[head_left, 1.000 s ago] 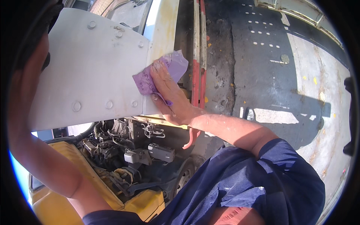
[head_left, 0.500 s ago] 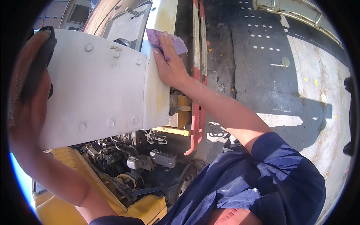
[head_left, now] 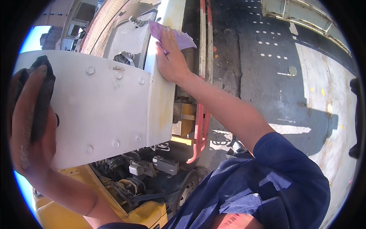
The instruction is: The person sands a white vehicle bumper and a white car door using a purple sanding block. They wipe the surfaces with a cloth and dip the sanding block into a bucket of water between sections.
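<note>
A sheet of purple sandpaper (head_left: pixel 185 40) lies under the fingers of my right hand (head_left: pixel 171 61), which grips it against the narrow white side edge (head_left: pixel 162 95) of a large white metal panel. Patches of yellow show through the white on that edge. The sandpaper's outer corner sticks out past my fingers. My left hand (head_left: pixel 36 114) is at the left part of the white panel (head_left: pixel 99 107), fingers stretched away from me and apparently lying along it. Dark areas on and beside these fingers look like shadow. I see nothing held there.
Below the panel is an exposed engine bay (head_left: pixel 129 168) with yellow bodywork (head_left: pixel 68 183) and a wheel (head_left: pixel 187 191). Red-and-white rails (head_left: pixel 202 95) run along the right side. A grey paved floor (head_left: pixel 267 87) lies beyond, with a metal frame (head_left: pixel 309 19) at the far right.
The panel sits lower in view and covers more of the engine bay. My right hand and the sandpaper are farther up the side edge. My left hand has come nearer to me.
</note>
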The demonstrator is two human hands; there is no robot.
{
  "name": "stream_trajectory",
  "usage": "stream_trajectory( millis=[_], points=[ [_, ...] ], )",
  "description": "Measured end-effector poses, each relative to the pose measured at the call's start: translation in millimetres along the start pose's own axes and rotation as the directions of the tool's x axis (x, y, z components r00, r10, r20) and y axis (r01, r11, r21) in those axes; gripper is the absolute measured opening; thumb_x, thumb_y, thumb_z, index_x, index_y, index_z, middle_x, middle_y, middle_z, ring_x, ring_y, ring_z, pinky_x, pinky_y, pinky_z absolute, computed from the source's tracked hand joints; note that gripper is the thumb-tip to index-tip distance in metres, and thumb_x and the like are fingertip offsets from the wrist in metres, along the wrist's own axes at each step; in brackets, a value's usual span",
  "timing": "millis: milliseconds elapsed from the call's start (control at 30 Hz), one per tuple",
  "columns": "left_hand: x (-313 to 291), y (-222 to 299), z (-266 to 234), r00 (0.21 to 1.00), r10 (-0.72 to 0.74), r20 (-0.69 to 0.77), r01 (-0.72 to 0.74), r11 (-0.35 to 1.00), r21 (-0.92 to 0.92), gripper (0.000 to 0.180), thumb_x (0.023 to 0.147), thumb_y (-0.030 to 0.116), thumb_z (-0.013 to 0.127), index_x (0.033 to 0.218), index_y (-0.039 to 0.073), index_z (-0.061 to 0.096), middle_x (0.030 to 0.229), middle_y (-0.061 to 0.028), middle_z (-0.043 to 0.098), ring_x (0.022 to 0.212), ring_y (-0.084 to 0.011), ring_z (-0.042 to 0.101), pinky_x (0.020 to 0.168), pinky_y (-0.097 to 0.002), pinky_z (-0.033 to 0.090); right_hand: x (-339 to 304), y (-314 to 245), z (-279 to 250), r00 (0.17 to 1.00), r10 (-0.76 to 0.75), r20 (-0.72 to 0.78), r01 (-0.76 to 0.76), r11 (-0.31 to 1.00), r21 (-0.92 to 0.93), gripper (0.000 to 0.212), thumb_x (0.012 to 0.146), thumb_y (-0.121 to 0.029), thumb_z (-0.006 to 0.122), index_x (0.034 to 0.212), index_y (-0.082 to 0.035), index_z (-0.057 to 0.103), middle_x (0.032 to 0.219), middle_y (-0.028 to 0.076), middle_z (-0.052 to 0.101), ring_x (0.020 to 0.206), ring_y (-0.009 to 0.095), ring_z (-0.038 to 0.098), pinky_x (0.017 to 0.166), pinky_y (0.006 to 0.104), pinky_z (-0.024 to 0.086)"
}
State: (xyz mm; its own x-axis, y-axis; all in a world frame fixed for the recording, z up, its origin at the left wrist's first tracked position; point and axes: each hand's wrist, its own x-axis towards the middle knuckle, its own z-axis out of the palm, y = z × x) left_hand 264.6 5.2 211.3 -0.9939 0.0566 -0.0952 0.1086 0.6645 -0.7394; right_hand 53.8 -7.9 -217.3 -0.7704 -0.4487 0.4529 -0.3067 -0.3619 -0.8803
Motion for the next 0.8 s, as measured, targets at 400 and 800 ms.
stream_trajectory(
  millis=[400,800],
  points=[
    [-3,6,-3,0.999,0.016,-0.043,-0.010,0.989,0.147,0.043,0.109,0.007,0.078,0.152,0.003,0.074,0.136,-0.0185,0.083,0.125,-0.0356,0.081,0.122,-0.0495,0.056,48,34,-7,0.997,-0.066,0.025,0.067,0.997,-0.030,0.073,0.121,-0.031,0.052,0.177,0.009,0.026,0.183,0.041,0.024,0.173,0.056,0.019,0.142,0.0541,0.020],
    [14,15,-25,0.994,0.111,-0.001,-0.108,0.965,0.239,0.040,0.104,0.009,0.084,0.144,0.003,0.079,0.135,-0.0218,0.082,0.125,-0.0393,0.080,0.116,-0.0489,0.062,51,25,-10,0.985,-0.175,0.014,0.175,0.981,-0.083,0.068,0.116,-0.020,0.060,0.174,0.008,0.035,0.182,0.041,0.026,0.172,0.057,0.023,0.141,0.0561,0.024]
  ],
)
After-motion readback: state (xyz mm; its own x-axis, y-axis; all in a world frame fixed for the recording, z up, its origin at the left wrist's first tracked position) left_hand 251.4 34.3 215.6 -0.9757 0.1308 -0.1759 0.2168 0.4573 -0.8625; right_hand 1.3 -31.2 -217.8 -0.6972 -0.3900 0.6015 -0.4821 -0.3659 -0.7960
